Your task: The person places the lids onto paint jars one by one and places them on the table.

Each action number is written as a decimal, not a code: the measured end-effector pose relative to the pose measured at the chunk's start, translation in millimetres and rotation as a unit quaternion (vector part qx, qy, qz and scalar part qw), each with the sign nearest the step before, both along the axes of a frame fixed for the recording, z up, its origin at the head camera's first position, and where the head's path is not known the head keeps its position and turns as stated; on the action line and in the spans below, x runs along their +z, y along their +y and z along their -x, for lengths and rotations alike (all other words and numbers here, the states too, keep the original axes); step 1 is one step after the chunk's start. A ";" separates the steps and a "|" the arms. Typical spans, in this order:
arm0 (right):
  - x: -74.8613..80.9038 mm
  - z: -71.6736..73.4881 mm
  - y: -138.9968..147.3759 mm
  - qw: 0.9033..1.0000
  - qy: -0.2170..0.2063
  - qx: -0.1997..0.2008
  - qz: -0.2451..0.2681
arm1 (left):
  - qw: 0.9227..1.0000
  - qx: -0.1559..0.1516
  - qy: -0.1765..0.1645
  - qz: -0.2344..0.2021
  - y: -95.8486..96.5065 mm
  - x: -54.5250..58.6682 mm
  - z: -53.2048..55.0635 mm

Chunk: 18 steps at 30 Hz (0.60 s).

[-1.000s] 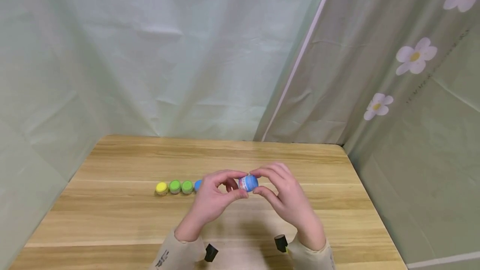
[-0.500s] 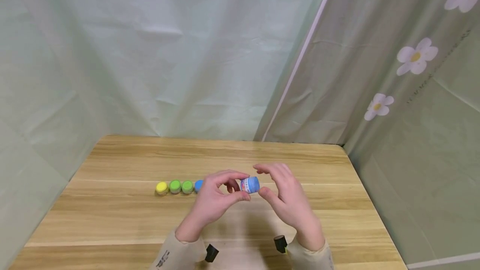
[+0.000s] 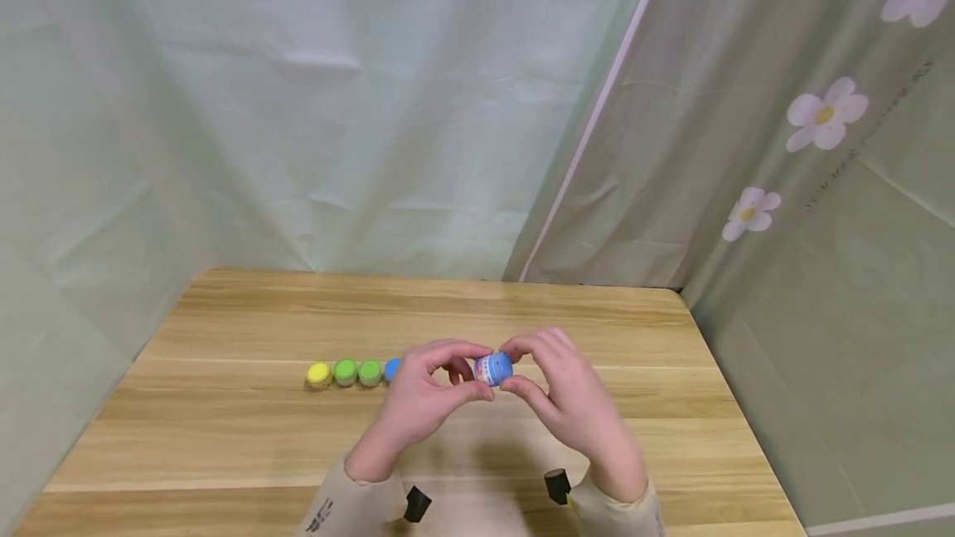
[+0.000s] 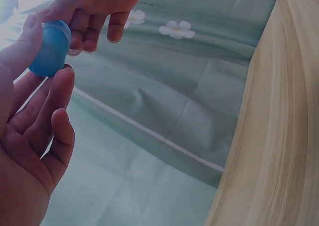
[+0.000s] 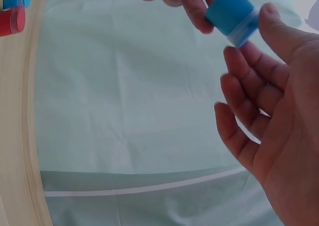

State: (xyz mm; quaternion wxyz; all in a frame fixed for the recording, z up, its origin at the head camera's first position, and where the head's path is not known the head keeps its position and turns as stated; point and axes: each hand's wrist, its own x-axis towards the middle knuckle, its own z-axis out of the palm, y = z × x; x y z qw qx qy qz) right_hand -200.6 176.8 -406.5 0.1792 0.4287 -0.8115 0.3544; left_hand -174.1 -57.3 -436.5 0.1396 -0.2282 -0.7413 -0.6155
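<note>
Above the table, my left hand holds a small blue paint jar with a printed label, thumb on one side and fingers on the other. The jar lies tilted, its lid end toward my right hand. That hand pinches the lid between thumb and fingertips, its other fingers loosely bent in the right wrist view. Seen from the left wrist, the jar is translucent blue and bridges both hands.
To the left, a yellow-lidded jar, two green-lidded jars and a blue-lidded jar stand in a row on the wooden table. A red jar shows in the right wrist view. Curtains hang around the table.
My right hand let go of the lid and spread its fingers half a second ago, and now grips it again. The left hand keeps its hold on the jar.
</note>
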 end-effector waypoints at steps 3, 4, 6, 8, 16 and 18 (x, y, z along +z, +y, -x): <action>-1.3 -1.9 -2.2 1.000 -0.008 -0.022 -0.011 | 1.000 -0.003 0.003 0.000 0.8 0.2 -1.0; -1.9 -2.3 -2.8 0.999 -0.009 -0.030 -0.014 | 1.000 -0.004 0.003 0.000 1.3 0.0 -1.2; -3.3 -3.4 -3.7 0.999 -0.011 -0.045 -0.017 | 1.000 -0.005 0.004 0.004 2.5 -0.7 -1.3; -4.3 -4.6 -4.6 0.998 -0.010 -0.059 -0.022 | 1.000 -0.006 0.007 0.006 3.6 -2.1 -1.3; -4.6 -5.3 -9.5 0.995 0.005 -0.090 -0.044 | 0.999 -0.002 0.047 -0.003 4.7 -4.5 0.8; -4.5 -5.2 -10.7 0.994 0.015 -0.095 -0.045 | 0.998 -0.002 0.065 -0.005 5.1 -4.3 0.9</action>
